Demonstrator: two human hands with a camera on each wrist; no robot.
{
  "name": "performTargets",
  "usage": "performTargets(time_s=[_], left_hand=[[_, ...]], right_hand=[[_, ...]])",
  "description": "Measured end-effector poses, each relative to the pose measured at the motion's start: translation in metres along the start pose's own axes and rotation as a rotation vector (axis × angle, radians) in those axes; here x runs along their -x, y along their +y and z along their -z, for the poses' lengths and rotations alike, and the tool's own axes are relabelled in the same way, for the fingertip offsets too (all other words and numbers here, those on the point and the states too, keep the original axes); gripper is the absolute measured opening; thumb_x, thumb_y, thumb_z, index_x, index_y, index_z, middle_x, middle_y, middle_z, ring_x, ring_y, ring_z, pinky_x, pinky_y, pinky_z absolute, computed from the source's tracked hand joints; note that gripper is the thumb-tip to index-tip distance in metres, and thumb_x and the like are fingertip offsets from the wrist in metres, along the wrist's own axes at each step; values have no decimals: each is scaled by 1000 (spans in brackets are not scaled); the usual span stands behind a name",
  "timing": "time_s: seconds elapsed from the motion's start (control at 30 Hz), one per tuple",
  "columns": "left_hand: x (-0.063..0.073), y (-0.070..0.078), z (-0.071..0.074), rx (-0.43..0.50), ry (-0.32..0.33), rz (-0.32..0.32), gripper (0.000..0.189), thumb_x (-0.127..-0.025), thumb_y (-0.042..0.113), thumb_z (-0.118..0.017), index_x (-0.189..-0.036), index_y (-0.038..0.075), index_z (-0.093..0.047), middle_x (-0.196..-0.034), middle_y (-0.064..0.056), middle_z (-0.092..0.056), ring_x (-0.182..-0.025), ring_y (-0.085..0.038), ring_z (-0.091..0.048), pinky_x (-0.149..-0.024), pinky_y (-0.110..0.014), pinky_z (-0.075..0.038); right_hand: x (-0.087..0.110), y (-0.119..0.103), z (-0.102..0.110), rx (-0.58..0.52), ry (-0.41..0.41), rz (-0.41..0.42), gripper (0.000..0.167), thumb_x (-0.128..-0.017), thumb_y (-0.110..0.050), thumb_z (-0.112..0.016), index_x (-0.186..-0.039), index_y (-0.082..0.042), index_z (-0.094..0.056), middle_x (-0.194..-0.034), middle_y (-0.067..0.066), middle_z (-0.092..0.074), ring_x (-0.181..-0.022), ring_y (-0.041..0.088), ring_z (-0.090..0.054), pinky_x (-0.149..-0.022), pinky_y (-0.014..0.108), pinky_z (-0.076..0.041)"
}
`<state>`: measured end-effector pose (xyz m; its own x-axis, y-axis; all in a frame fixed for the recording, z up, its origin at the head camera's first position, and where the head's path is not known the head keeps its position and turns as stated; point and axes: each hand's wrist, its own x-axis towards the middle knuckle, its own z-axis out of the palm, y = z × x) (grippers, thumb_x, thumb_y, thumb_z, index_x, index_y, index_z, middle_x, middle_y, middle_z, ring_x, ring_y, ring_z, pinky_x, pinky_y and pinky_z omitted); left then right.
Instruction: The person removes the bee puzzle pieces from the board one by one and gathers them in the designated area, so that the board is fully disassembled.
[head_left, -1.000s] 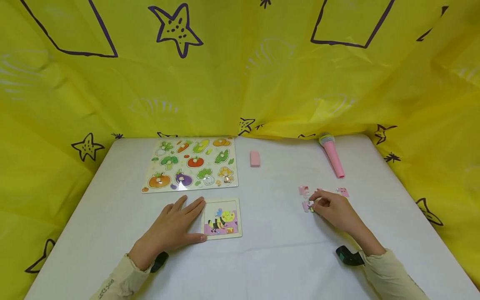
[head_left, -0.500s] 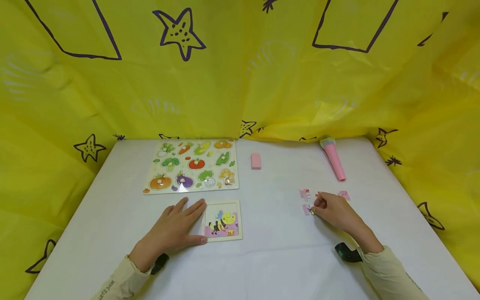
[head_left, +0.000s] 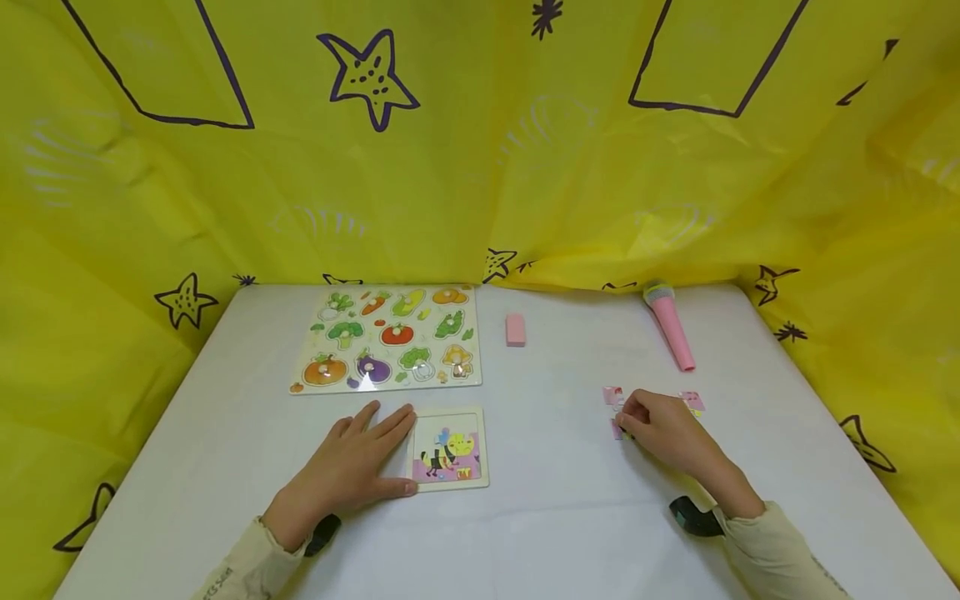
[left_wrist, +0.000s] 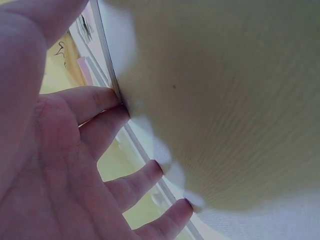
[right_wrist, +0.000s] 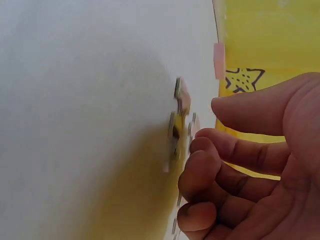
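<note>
In the head view my left hand [head_left: 348, 467] rests with spread, nearly straight fingers against the left side of a small pale puzzle frame [head_left: 485, 454]. A partly filled bee picture [head_left: 442, 467] lies inside it. The left wrist view shows these fingertips touching the frame's edge [left_wrist: 107, 55]. My right hand [head_left: 663, 421] is low over several loose pink jigsaw pieces [head_left: 612, 395] at the right, partly hiding them. In the right wrist view its fingers are bent, the thumb stands apart from the index finger, and no piece shows between them. Jigsaw pieces [right_wrist: 185, 97] lie just beyond the fingertips.
Behind my left hand lies a vegetable peg puzzle board [head_left: 386, 342]. A pink block [head_left: 515, 330] stands near the middle back, and a pink toy microphone [head_left: 675, 333] lies at the back right. Yellow cloth [head_left: 465, 167] hangs around the white table [head_left: 547, 517].
The head view has tilted slightly, so everything sits lower in it. My right hand has shifted a little left over the pieces, covering more of them. The left hand stays at the frame.
</note>
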<state>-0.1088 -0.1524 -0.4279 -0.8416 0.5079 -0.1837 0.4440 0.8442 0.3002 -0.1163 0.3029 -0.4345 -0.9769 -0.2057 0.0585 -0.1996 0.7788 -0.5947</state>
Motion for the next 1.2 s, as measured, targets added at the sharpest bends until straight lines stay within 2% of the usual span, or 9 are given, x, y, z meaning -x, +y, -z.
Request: performTargets(time_s=[0.33,0.53,0.73,0.87,1.2], left_hand=[[-1,-1,1,-31,-2,-5,96,-92,61,-78,-166,10,-42,-172,-5,-38,-156,-50,-27,-116,-73,-30],[-3,-2,0,-24,-7,-6,97,-92,62,-77,-166,12,-41,-172,-4,-37,-156,-50,-25,-117,-73,-28],[-3,-3,-2,-31,-8,-6,97,-92,62,-77,-166,12,-41,-172,-4,-37,-156,-50,-25,-117,-72,-29],[-2,-5,-3,-31,-4,-7,97,-92,62,-77,-166,11,-41,-172,-4,-37,-156,-50,-25,-117,-72,-29],[-1,-4,-3,-38,15,-23,96,-92,62,-76,-166,11,-42,-171,-4,-38,-155,-50,-28,-115,-73,-31]], right_hand=[[-16,-29,-17,-51,14,113,6,-100,-5,-73,-94,-6,-72,-78,-7,-58,-72,11,-52,-65,29,-46],[-24,-43,-34,-86,-1,133,5,-99,-4,-73,-94,-7,-73,-80,-8,-61,-74,11,-55,-69,30,-49],[-30,-62,-50,-113,-13,187,5,-99,-4,-73,-94,-5,-72,-81,-7,-61,-74,10,-55,-68,30,-50],[-34,-78,-61,-148,-48,212,4,-100,-6,-72,-97,-4,-72,-82,-5,-61,-75,10,-54,-69,29,-50],[-45,-120,-85,-184,-162,202,4,-100,-5,-73,-103,-2,-72,-87,-4,-62,-80,14,-57,-73,28,-53]])
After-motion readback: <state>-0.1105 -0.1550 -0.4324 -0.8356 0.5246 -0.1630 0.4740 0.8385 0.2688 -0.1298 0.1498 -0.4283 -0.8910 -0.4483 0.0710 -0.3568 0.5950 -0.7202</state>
